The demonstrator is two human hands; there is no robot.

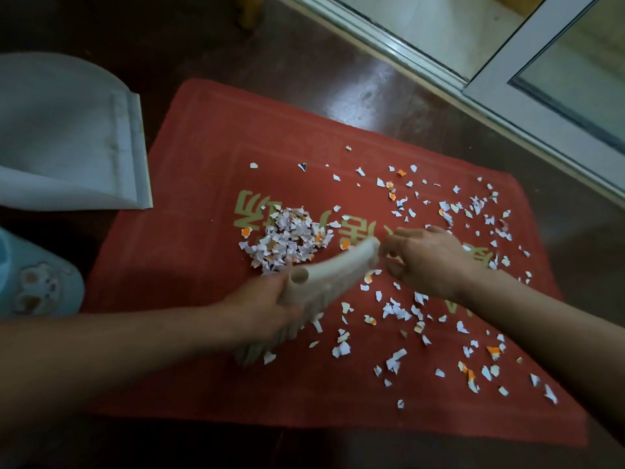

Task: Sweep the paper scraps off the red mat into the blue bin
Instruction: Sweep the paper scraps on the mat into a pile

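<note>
A red mat (203,147) with gold lettering lies on the dark floor. A heap of white and orange paper scraps (287,238) sits near its middle, and several loose scraps (473,214) are strewn over its right half and front. My left hand (263,299) grips the handle end of a pale hand brush (338,269), which lies blurred just in front of the heap. My right hand (429,262) is at the brush's far tip with its fingers curled; whether they hold the tip is unclear. The blue bin (40,282), with a cat picture, stands off the mat's left edge.
A white dustpan (67,137) lies on the floor left of the mat, its lip towards the mat. A pale sliding-door frame (490,79) runs diagonally along the far right. Dark glossy floor (304,45) surrounds the mat.
</note>
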